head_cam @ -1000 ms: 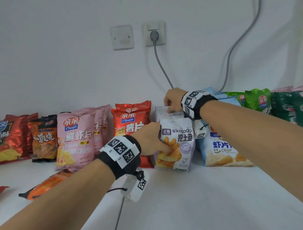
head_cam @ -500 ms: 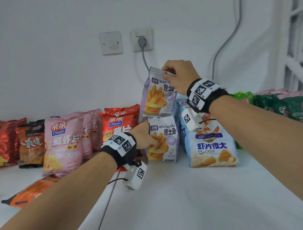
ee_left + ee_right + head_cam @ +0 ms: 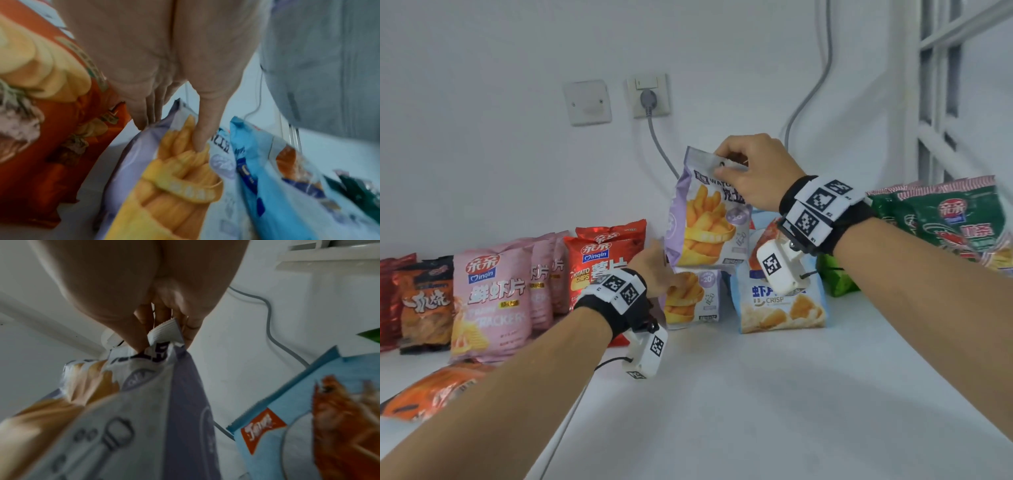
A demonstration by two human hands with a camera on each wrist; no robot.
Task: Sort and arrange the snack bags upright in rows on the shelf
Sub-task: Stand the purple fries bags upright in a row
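At the far left of the white shelf (image 3: 774, 394) your row starts with dark red bags (image 3: 388, 301) and an orange-brown bag (image 3: 426, 305), all upright against the wall. Next stand the pink shrimp-cracker bags (image 3: 493, 301), with an orange bag (image 3: 431, 390) lying flat on the shelf in front of them. Just right of those are the red potato-chip bags (image 3: 599, 260), upright. Your left hand (image 3: 657, 274) grips the standing purple fries bag (image 3: 691, 298), thumb pressed on its front and fingers (image 3: 141, 116) curled behind its left edge; that bag sits on the shelf between the red bags and the blue crisp bag (image 3: 780, 308). Directly above it, your right hand (image 3: 753, 171) pinches the top seal of a second purple fries bag (image 3: 705, 219) between thumb and curled fingers, holding it in the air, upright, its bottom edge overlapping the top of the standing one in the head view. Behind it on the wall are a blank plate (image 3: 587, 102), a socket (image 3: 649, 96) and a grey cable (image 3: 661, 147). At the far right, green bags (image 3: 955, 222) stand near the wall.
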